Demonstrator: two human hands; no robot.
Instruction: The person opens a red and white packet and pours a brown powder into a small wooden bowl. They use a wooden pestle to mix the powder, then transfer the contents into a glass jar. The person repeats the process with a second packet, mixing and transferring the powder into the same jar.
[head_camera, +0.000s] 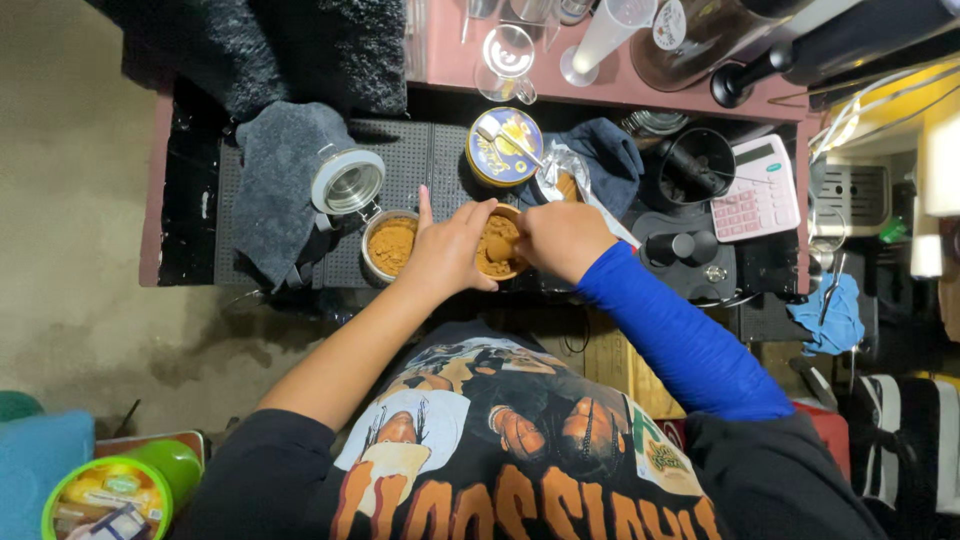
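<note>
Nearest to the camera, the person's chest in a printed black shirt (500, 450) is filling the bottom of the view, and both forearms are reaching forward from it to the dark perforated mat (420, 160) on the work surface.

The left hand (447, 248) is closing around the left side of a small round container (498, 245) full of brown powder, with the index finger pointing straight away from the body. The right hand (562, 238), coming out of a blue sleeve (680, 340), is curling over the right edge of the same container; the fingers are bent, but I cannot tell if they are pinching something inside it.

Just beside the left hand, an open glass jar (390, 243) with the same brown powder is standing, and its hinged lid (347, 182) is lying open behind it. A grey cloth (280, 180) is lying left of the jar.

Farther away, a round blue and yellow tin (505, 147) is sitting with a small spoon on top. To the right, a pink calculator (757, 188) is resting near the edge.
</note>
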